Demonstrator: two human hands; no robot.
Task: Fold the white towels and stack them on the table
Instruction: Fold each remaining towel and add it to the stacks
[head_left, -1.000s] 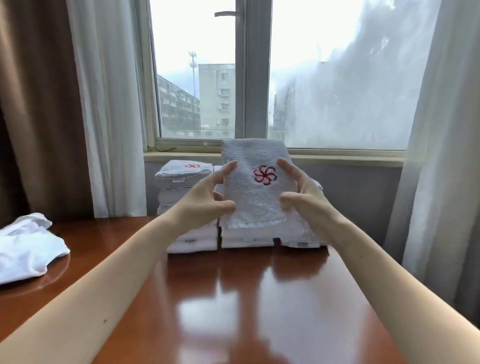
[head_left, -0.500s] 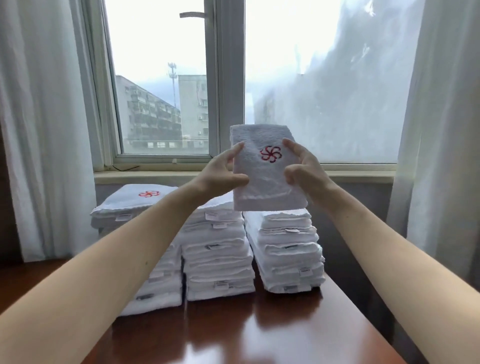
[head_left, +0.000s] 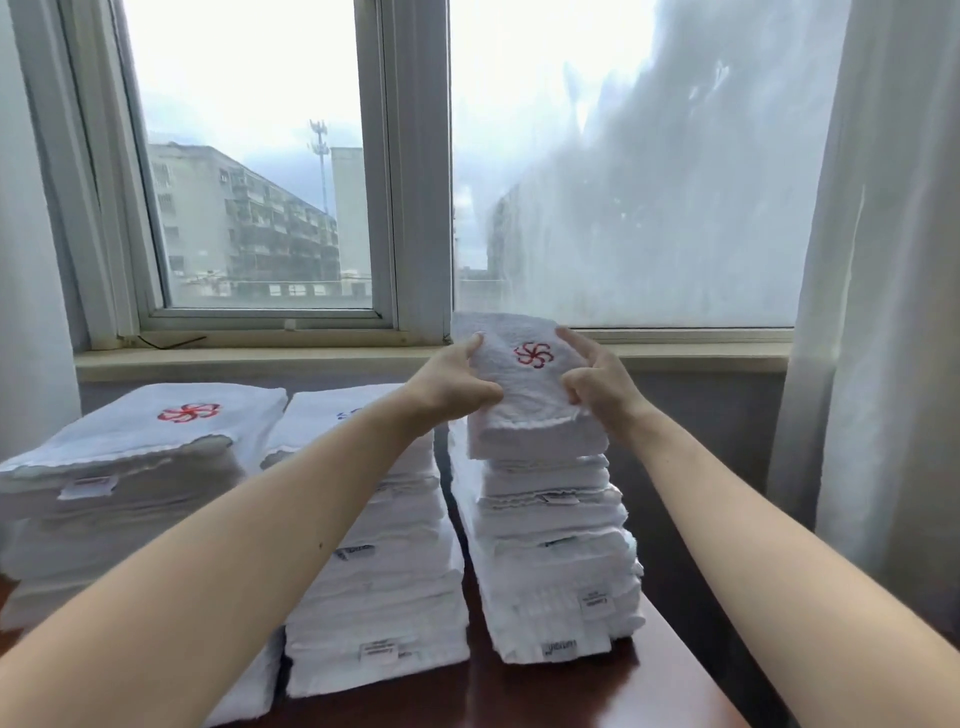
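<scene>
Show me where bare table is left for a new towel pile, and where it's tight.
Bare wooden table shows in front of the middle stack and right stack, toward the near edge. Only a thin slot separates those two; the left stack leaves no visible gap to the middle one.

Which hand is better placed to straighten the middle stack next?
Probably the left hand: it grips the towel edge beside the middle stack; the right hand holds the far side.
</scene>
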